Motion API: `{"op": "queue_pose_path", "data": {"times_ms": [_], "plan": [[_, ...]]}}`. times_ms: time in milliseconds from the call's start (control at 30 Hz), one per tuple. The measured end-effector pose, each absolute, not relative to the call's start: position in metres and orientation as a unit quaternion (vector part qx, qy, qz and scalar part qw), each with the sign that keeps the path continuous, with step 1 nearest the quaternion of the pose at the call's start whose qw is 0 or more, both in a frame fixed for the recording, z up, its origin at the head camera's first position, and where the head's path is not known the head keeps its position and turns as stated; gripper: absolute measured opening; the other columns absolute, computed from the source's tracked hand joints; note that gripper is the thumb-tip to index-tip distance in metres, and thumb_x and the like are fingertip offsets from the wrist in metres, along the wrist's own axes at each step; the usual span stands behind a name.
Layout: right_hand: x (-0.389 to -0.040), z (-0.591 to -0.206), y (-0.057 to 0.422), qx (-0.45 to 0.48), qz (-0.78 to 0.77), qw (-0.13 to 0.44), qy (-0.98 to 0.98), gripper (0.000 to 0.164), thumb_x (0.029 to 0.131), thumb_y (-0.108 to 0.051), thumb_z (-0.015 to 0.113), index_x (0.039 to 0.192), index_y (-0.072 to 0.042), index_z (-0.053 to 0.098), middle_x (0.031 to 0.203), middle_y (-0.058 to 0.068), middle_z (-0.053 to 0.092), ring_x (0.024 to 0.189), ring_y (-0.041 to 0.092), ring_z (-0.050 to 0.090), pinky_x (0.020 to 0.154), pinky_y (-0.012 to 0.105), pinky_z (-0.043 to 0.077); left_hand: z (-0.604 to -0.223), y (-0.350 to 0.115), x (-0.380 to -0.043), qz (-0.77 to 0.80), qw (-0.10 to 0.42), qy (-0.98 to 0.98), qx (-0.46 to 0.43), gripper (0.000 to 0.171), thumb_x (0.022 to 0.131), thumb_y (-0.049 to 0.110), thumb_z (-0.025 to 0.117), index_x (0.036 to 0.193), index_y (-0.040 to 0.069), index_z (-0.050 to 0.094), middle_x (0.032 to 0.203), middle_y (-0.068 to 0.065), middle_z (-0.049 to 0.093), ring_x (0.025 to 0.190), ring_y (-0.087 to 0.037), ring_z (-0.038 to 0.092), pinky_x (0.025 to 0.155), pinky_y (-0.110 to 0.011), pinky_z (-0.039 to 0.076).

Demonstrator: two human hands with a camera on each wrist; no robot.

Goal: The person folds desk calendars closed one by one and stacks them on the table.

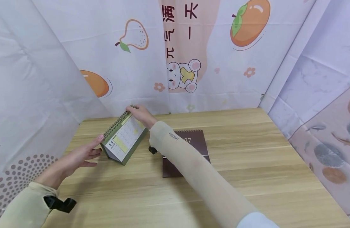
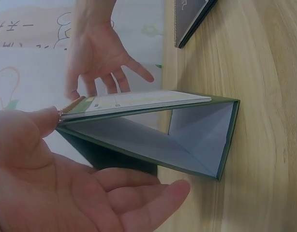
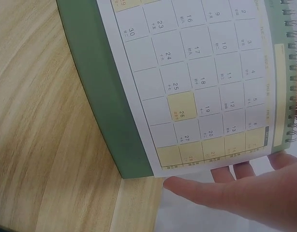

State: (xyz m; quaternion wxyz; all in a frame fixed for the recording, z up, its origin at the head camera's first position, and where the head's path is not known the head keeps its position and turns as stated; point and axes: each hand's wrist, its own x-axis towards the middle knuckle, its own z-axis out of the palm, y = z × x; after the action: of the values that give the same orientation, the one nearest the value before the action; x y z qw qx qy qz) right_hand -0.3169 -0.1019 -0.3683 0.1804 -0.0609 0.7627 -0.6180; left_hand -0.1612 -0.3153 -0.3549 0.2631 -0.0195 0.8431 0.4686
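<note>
A green spiral-bound desk calendar (image 1: 125, 136) stands tent-like at the left of the table, its page marked 11. My left hand (image 1: 78, 156) is at its near end. In the left wrist view the left thumb (image 2: 44, 121) touches the end of the spiral, while the other fingers reach out loosely beside the hollow stand. My right hand (image 1: 142, 114) is at the far end, fingertips at the top of the spiral. Seen from the right wrist, the right thumb (image 3: 197, 189) lies straight along the calendar's side edge and the fingers extend past the page's edge.
A dark brown spiral-bound calendar (image 1: 202, 144) marked 27 is on the wooden table (image 1: 257, 164), partly hidden under my right forearm. Printed curtains (image 1: 220, 79) hang behind the table and along both sides.
</note>
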Motion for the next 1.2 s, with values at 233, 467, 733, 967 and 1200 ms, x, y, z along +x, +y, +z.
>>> {"op": "queue_pose_path", "data": {"times_ms": [233, 467, 733, 967, 1200], "plan": [[-0.316, -0.367, -0.103, -0.058, -0.617, 0.179, 0.764, 0.025, 0.097, -0.044, 0.062, 0.096, -0.019, 0.067, 0.094, 0.001, 0.065, 0.095, 0.016, 0.056, 0.103, 0.036, 0.04, -0.353, -0.313, -0.161, 0.467, 0.244, 0.849, -0.027, 0.092, 0.106, 0.063, 0.021, 0.157, -0.011, 0.0, 0.155, -0.045, 0.008, 0.143, -0.059, 0.016, 0.104, -0.061, 0.043], [-0.315, -0.366, -0.104, -0.062, -0.618, 0.178, 0.763, 0.026, 0.097, -0.043, 0.061, 0.094, -0.018, 0.067, 0.093, 0.001, 0.065, 0.092, 0.016, 0.056, 0.099, 0.034, 0.04, -0.352, -0.312, -0.161, 0.469, 0.233, 0.851, -0.038, 0.093, 0.106, 0.061, 0.024, 0.153, -0.015, -0.004, 0.154, -0.046, 0.008, 0.143, -0.059, 0.016, 0.108, -0.065, 0.035], [-0.314, -0.367, -0.105, -0.057, -0.622, 0.176, 0.761, 0.027, 0.098, -0.042, 0.061, 0.092, -0.016, 0.065, 0.091, 0.002, 0.065, 0.09, 0.016, 0.056, 0.099, 0.033, 0.04, -0.354, -0.309, -0.16, 0.479, 0.207, 0.853, -0.024, 0.083, 0.108, 0.057, 0.027, 0.153, -0.007, -0.002, 0.156, -0.044, 0.009, 0.142, -0.06, 0.017, 0.108, -0.067, 0.034], [-0.314, -0.367, -0.105, -0.063, -0.615, 0.176, 0.766, 0.029, 0.097, -0.045, 0.06, 0.096, -0.017, 0.066, 0.094, 0.002, 0.065, 0.095, 0.016, 0.056, 0.104, 0.035, 0.039, -0.356, -0.306, -0.162, 0.5, 0.166, 0.85, -0.006, 0.078, 0.109, 0.051, 0.032, 0.153, 0.003, -0.012, 0.155, -0.043, 0.013, 0.14, -0.061, 0.021, 0.104, -0.072, 0.035], [-0.313, -0.368, -0.103, -0.064, -0.625, 0.178, 0.758, 0.029, 0.099, -0.044, 0.059, 0.097, -0.017, 0.067, 0.094, 0.002, 0.065, 0.094, 0.016, 0.056, 0.103, 0.035, 0.04, -0.357, -0.3, -0.163, 0.518, 0.121, 0.847, 0.002, 0.072, 0.11, 0.043, 0.035, 0.147, 0.002, -0.012, 0.155, -0.04, 0.021, 0.139, -0.058, 0.025, 0.098, -0.07, 0.041]]}}
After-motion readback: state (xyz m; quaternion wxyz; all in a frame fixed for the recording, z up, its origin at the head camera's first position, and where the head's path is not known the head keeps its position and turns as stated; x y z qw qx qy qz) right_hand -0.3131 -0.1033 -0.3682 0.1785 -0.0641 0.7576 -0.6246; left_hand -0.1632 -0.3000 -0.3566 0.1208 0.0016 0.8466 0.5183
